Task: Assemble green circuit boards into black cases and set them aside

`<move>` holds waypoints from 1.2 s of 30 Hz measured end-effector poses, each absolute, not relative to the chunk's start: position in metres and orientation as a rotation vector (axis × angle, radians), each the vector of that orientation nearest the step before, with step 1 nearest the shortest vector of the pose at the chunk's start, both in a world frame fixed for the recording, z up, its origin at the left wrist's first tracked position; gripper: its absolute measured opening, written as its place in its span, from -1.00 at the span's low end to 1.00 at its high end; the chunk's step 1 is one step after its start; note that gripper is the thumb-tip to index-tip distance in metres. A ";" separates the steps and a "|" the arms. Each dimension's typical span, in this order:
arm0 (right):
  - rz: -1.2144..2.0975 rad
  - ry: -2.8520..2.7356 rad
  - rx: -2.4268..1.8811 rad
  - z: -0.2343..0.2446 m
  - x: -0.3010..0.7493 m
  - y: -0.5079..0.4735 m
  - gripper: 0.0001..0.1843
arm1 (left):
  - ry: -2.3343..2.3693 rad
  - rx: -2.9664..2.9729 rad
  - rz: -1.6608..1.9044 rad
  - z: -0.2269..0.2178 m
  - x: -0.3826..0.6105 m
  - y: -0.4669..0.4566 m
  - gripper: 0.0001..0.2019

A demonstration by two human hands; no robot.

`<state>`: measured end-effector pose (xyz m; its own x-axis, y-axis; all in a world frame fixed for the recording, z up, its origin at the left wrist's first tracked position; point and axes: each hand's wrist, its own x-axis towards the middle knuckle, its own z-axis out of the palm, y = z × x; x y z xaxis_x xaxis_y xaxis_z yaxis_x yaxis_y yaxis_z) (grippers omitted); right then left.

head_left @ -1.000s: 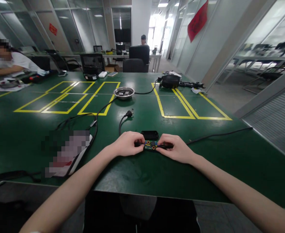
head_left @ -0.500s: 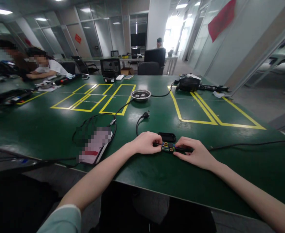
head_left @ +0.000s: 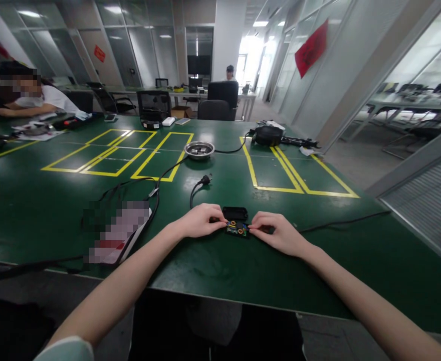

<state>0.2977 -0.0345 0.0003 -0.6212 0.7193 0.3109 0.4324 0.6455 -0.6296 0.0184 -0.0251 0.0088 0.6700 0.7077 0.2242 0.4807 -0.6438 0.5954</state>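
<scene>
A small open black box with a coloured circuit board (head_left: 237, 228) lies on the green table (head_left: 224, 271) near its front edge. My left hand (head_left: 201, 221) is curled at the box's left end, fingertips pinching there. At the right end my right hand (head_left: 278, 232) pinches the box and a black cable (head_left: 341, 222) that runs off to the right. A black lid (head_left: 235, 213) lies just behind the board. A second black cable with a plug (head_left: 204, 179) curves back from the left end.
A metal bowl (head_left: 199, 149) sits mid-table among yellow tape rectangles (head_left: 276, 168). A blurred flat device with cords (head_left: 117, 233) lies to the left. A black bag (head_left: 267, 135) is far right. A seated person (head_left: 36, 98) works at the far left; chairs stand behind.
The camera view swung right again after a turn to the left. Both hands stay pinched at the ends of the small box; the lid shows more clearly behind it.
</scene>
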 end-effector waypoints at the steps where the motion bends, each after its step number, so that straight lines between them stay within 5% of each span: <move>1: 0.616 -2.329 -0.884 0.000 0.297 -0.034 -0.67 | 0.927 2.393 0.609 0.009 0.018 -0.025 -0.82; 9: 0.385 -2.195 -0.917 -0.014 0.289 -0.024 -0.83 | 1.019 2.124 0.625 0.008 0.019 -0.024 -0.84; 12: 0.352 -2.126 -1.089 -0.024 0.284 -0.016 -0.70 | 1.130 2.123 0.716 0.004 0.021 -0.021 -0.84; 25: 1.097 -1.795 -1.104 -0.018 0.282 -0.017 -0.66 | 1.158 1.874 0.876 -0.001 0.031 -0.016 -0.81; 36: 0.981 -1.888 -1.001 -0.008 0.284 -0.028 -0.73 | 1.068 1.724 0.835 0.005 0.027 -0.023 -0.82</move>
